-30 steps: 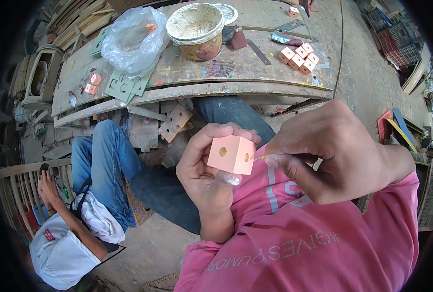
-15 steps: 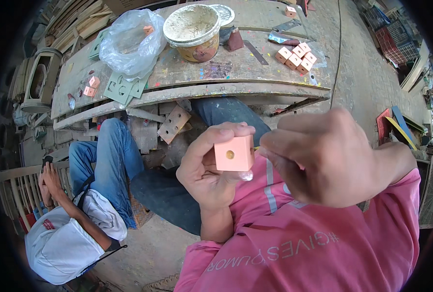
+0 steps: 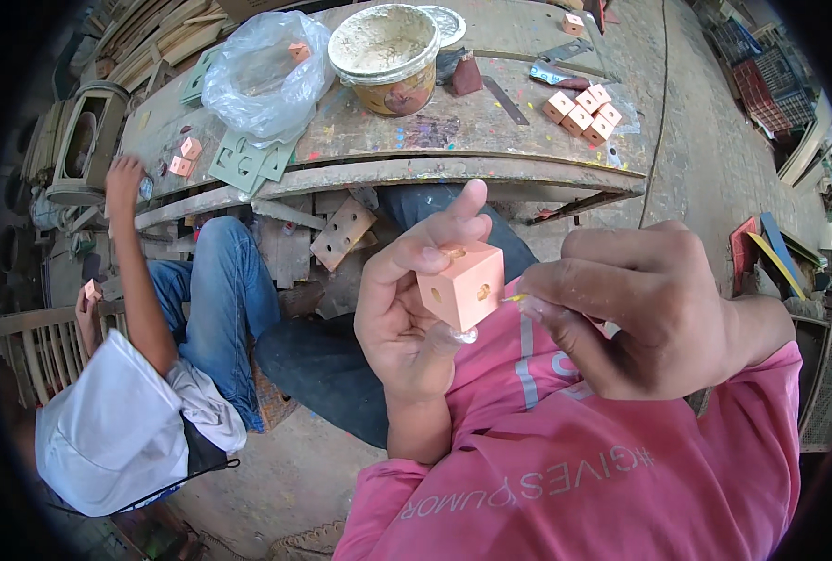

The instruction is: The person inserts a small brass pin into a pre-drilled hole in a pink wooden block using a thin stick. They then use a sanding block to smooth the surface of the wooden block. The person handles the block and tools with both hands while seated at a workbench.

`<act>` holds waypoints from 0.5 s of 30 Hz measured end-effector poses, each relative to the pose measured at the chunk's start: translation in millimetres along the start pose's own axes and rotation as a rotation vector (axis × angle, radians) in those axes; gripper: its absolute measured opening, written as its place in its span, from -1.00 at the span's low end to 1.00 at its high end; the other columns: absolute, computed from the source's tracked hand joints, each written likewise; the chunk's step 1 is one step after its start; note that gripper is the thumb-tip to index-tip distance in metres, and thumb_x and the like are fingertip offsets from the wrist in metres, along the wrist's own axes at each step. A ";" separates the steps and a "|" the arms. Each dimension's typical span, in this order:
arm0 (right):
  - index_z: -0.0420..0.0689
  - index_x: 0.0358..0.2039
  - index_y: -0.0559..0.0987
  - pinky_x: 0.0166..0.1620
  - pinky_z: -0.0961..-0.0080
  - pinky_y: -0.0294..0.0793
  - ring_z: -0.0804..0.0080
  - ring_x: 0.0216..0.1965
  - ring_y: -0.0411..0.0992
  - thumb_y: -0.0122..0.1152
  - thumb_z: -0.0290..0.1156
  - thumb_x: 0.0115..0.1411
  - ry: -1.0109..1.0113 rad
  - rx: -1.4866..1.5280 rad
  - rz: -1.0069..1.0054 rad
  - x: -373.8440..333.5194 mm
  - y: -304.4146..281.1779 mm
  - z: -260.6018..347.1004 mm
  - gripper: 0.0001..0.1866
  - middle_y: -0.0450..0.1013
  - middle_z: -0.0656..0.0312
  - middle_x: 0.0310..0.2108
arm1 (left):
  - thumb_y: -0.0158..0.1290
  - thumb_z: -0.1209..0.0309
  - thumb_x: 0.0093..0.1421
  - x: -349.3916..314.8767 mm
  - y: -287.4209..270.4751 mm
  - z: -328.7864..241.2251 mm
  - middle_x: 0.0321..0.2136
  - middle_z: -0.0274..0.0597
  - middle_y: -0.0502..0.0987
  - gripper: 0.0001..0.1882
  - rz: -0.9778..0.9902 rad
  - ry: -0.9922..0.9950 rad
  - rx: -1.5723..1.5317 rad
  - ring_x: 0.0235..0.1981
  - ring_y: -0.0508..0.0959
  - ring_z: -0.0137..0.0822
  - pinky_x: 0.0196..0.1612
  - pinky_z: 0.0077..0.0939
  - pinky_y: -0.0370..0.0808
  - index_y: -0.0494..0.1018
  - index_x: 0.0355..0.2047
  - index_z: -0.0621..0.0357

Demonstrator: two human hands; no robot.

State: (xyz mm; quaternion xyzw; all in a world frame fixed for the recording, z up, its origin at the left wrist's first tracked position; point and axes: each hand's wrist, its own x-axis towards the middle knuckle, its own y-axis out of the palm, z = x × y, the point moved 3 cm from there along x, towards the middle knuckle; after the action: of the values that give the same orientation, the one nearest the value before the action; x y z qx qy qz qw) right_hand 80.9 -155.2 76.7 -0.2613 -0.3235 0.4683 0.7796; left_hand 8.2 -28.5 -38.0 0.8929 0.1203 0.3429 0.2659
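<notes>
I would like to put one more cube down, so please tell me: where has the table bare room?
The table has bare, paint-spotted wood along its front edge, between the green templates and the cube cluster. Another patch lies between the white lid and the lone far cube. Around the plastic bag and bucket it is crowded.

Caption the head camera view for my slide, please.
At a paint-spotted workbench, the left hand holds a holed peach cube, the right hand a thin yellow tool beside it.
</notes>
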 end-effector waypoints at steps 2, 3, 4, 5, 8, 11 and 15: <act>-0.31 -0.38 0.53 -0.73 0.53 0.16 0.46 -0.79 0.25 0.17 -0.67 -0.07 0.002 -0.007 0.024 0.7 0.6 -0.3 -0.82 0.28 0.21 -0.70 | 0.19 0.33 0.07 0.7 3.0 -3.0 -0.03 0.12 0.35 -0.51 -0.017 0.023 0.065 0.19 0.17 0.20 0.17 -0.01 0.21 0.23 -0.07 0.20; -0.31 -0.37 0.52 -0.74 0.53 0.16 0.46 -0.79 0.25 0.18 -0.67 -0.08 0.002 -0.011 0.033 0.8 0.7 -0.9 -0.82 0.28 0.22 -0.69 | 0.17 0.32 0.09 0.5 6.2 -4.4 -0.06 0.16 0.38 -0.55 -0.042 0.036 0.107 0.18 0.20 0.20 0.15 -0.06 0.24 0.25 -0.10 0.22; -0.30 -0.37 0.52 -0.74 0.52 0.16 0.46 -0.79 0.24 0.18 -0.67 -0.08 0.001 -0.013 0.043 0.6 1.1 -1.9 -0.81 0.27 0.22 -0.69 | 0.16 0.31 0.10 0.2 8.8 -6.1 -0.10 0.19 0.42 -0.58 -0.068 0.049 0.150 0.16 0.23 0.21 0.13 -0.11 0.26 0.28 -0.13 0.24; -0.30 -0.36 0.52 -0.74 0.51 0.16 0.46 -0.79 0.24 0.19 -0.67 -0.09 -0.003 -0.018 0.048 0.6 1.8 -3.1 -0.79 0.27 0.22 -0.69 | 0.17 0.33 0.10 0.2 10.8 -7.9 -0.11 0.18 0.43 -0.60 -0.080 0.054 0.180 0.16 0.23 0.20 0.13 -0.12 0.26 0.29 -0.14 0.25; -0.30 -0.35 0.51 -0.75 0.49 0.16 0.44 -0.79 0.24 0.20 -0.67 -0.13 -0.006 -0.147 0.067 -0.4 0.5 0.4 -0.76 0.27 0.24 -0.69 | 0.18 0.39 0.07 -0.3 14.0 -11.9 -0.14 0.16 0.45 -0.64 -0.101 0.082 0.265 0.13 0.28 0.18 0.11 -0.13 0.28 0.33 -0.18 0.26; -0.30 -0.35 0.51 -0.77 0.47 0.16 0.43 -0.79 0.24 0.20 -0.66 -0.16 -0.021 -0.284 0.054 -2.4 2.1 6.8 -0.73 0.25 0.25 -0.69 | 0.19 0.45 0.05 -0.3 14.2 -14.0 -0.20 0.13 0.48 -0.66 -0.079 0.127 0.332 0.05 0.36 0.15 0.04 -0.17 0.37 0.35 -0.20 0.29; -0.31 -0.34 0.50 -0.78 0.48 0.18 0.42 -0.79 0.26 0.20 -0.66 -0.17 -0.043 -0.405 0.026 -4.8 6.3 9.3 -0.72 0.27 0.24 -0.68 | 0.20 0.46 0.04 -0.2 10.3 -12.8 -0.24 0.11 0.49 -0.65 -0.041 0.140 0.424 -0.08 0.46 0.10 -0.09 -0.21 0.48 0.35 -0.21 0.32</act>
State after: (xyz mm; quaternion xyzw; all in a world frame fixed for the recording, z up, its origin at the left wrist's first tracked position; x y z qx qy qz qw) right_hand 68.7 -155.9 77.1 -0.4070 -0.4240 0.4093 0.6979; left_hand -0.3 -32.1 -24.4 0.9002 0.2262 0.3654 0.0700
